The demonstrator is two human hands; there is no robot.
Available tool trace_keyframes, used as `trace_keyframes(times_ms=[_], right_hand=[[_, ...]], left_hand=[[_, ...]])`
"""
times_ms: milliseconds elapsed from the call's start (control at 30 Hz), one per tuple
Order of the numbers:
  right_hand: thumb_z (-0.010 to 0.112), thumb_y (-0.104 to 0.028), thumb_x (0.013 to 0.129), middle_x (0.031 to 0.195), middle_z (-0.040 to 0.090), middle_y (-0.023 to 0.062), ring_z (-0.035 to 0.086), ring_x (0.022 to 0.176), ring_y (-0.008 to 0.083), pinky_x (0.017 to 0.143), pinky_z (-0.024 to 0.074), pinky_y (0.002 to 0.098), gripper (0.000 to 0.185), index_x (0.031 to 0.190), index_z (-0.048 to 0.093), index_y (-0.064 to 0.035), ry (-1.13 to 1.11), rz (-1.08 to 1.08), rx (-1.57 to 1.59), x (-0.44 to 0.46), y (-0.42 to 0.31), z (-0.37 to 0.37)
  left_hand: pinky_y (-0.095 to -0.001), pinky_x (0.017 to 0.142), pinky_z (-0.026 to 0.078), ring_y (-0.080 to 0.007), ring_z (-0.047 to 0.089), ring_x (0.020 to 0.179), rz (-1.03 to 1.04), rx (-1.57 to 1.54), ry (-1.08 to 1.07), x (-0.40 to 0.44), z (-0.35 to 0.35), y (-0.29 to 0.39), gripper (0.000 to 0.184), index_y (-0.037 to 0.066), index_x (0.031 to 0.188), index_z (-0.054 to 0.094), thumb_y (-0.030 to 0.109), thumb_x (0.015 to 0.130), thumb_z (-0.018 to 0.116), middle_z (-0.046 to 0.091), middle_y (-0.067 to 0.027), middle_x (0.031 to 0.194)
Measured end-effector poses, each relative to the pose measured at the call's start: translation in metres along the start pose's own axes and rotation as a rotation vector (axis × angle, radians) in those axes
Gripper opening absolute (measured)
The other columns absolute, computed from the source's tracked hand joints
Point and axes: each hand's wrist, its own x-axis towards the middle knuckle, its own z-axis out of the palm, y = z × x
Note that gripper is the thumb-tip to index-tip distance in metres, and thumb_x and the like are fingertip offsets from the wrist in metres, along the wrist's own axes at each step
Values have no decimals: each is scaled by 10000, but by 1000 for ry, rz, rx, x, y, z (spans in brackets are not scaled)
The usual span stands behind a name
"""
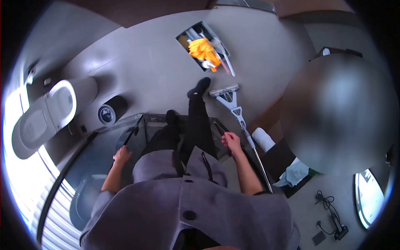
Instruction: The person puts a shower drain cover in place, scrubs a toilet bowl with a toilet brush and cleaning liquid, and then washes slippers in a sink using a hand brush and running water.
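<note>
My left hand [122,155] is closed at the edge of a glass shower door [102,148], just below its black handle [132,134]. On the other side, my right hand [231,142] has its fingers curled at the dark edge of a second glass door [219,128]; the exact grip is partly hidden. My legs are between the two doors, one black shoe [200,87] out on the grey floor. Close to my right hand, a flat-head mop [228,98] leans with its silver pole running past my forearm.
Ahead on the floor lies a grey caddy [181,41] with an orange cloth [203,50] and bottles. A toilet [62,100] and a round bin [107,114] are at left. Right are a rolled white towel [263,139], a large blurred round surface [337,112] and a hair dryer [339,230].
</note>
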Motion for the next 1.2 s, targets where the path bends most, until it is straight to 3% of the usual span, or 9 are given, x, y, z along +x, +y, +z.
trace_keyframes(times_ms=[100, 200, 367, 567, 700, 800, 1000, 1100, 1200], right_hand=[[582, -245, 943, 894, 672, 44, 633, 669, 108, 506, 470, 241, 214, 1062, 611, -69, -21, 1, -63, 66, -69, -11], [578, -251, 947, 863, 660, 26, 628, 662, 104, 533, 476, 231, 207, 1040, 617, -70, -82, -32, -62, 147, -139, -17], [556, -233, 958, 933, 679, 32, 633, 738, 101, 611, 490, 240, 216, 1081, 631, -73, -22, -66, 0, 242, -225, -8], [547, -150, 934, 913, 685, 81, 643, 726, 127, 637, 518, 263, 201, 1060, 625, -14, 18, -38, -124, 369, -207, -7], [564, -158, 911, 898, 683, 108, 660, 766, 181, 688, 526, 304, 208, 1036, 631, -6, 79, -103, -225, 439, -188, -8], [598, -198, 878, 981, 665, 135, 647, 902, 256, 785, 506, 368, 243, 1051, 629, -30, 235, -240, -531, 470, -188, -2], [625, -210, 823, 1150, 602, 160, 548, 1101, 348, 960, 411, 408, 376, 1169, 571, -74, 445, -413, -738, 520, -185, -1], [620, -260, 836, 1150, 603, 160, 555, 1083, 370, 978, 395, 408, 396, 1180, 556, -74, 538, -444, -824, 547, -175, -3], [605, -307, 856, 1062, 630, 196, 590, 1011, 384, 900, 437, 437, 367, 1122, 571, -57, 372, -274, -803, 570, -166, -8]], left_hand=[[-561, 949, 403, -296, 546, 1190, -231, -118, 54, -12, -42, 56, 496, 163, 1236, 527, 372, 803, 650, 593, -90, 1244], [-570, 952, 386, -284, 551, 1181, -163, -114, 90, 18, -56, 95, 470, 171, 1231, 534, 355, 813, 647, 596, -88, 1237], [-387, 886, 479, -304, 603, 1091, 129, -269, 136, 101, -133, 233, 347, 120, 1176, 561, 277, 870, 608, 631, -133, 1141], [-367, 888, 492, -271, 645, 1026, 413, -571, 61, 208, -166, 396, 317, 65, 1164, 585, 182, 871, 605, 659, -137, 1095], [-370, 901, 490, -275, 634, 1021, 583, -510, -138, 297, -137, 465, 344, 49, 1159, 577, 143, 833, 634, 644, -132, 1098], [-370, 948, 468, -297, 575, 1132, 726, -304, -149, 357, -114, 507, 537, 55, 1278, 486, 73, 777, 679, 572, -150, 1232], [-421, 1002, 435, -365, 435, 1245, 922, -90, 120, 431, -80, 575, 798, 85, 1393, 302, 48, 709, 712, 425, -137, 1359], [-426, 1014, 420, -355, 450, 1236, 996, -80, 157, 457, -78, 593, 787, 107, 1396, 334, 57, 707, 711, 451, -152, 1333], [-427, 995, 432, -319, 474, 1215, 1057, -73, 228, 479, -66, 608, 753, 127, 1374, 380, 88, 703, 720, 472, -125, 1315]])
